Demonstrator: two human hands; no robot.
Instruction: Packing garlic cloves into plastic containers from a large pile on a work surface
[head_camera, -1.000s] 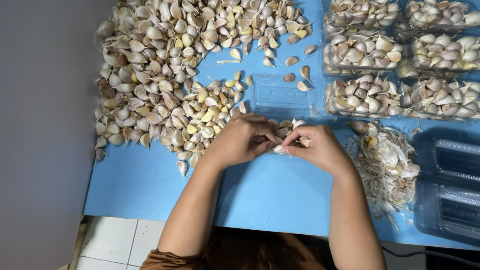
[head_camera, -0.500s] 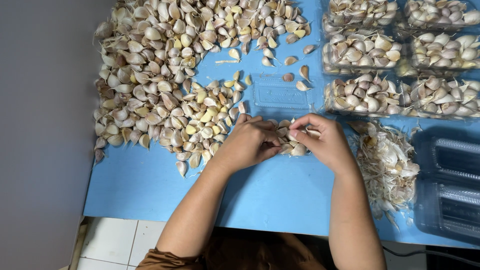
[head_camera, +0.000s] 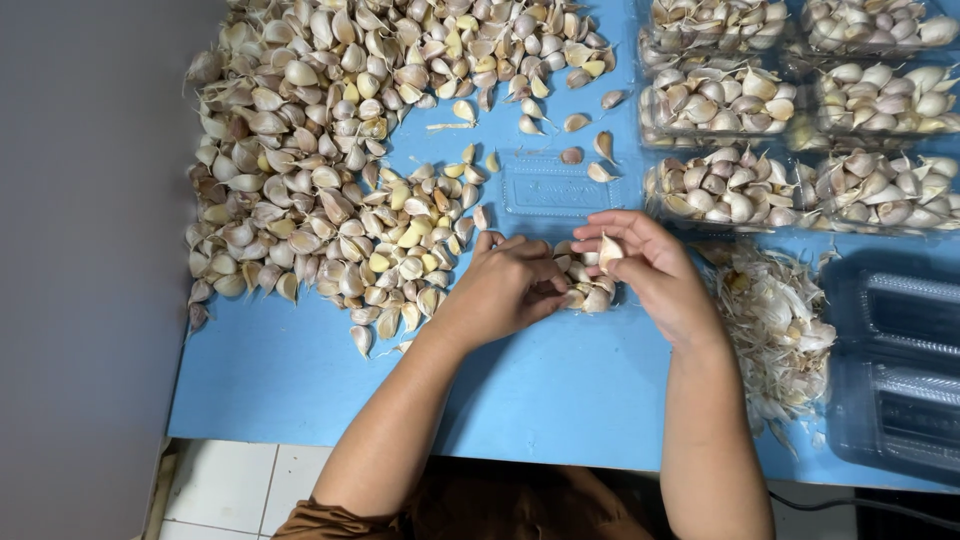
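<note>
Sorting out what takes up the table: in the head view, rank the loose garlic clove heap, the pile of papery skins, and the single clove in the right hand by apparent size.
1. Loose garlic clove heap, by far the largest.
2. Pile of papery skins.
3. Single clove in the right hand, smallest.

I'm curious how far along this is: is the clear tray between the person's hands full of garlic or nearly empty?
Partly filled: the clear tray shows only a few garlic cloves, unlike the heaped trays behind it.

Both bare forearms reached in from the near edge and converged at the centre. The left hand (head_camera: 505, 290) lay knuckles up, fingers curled under. The right hand (head_camera: 645, 265) was cupped just beside it, fingertips pinched together
</note>
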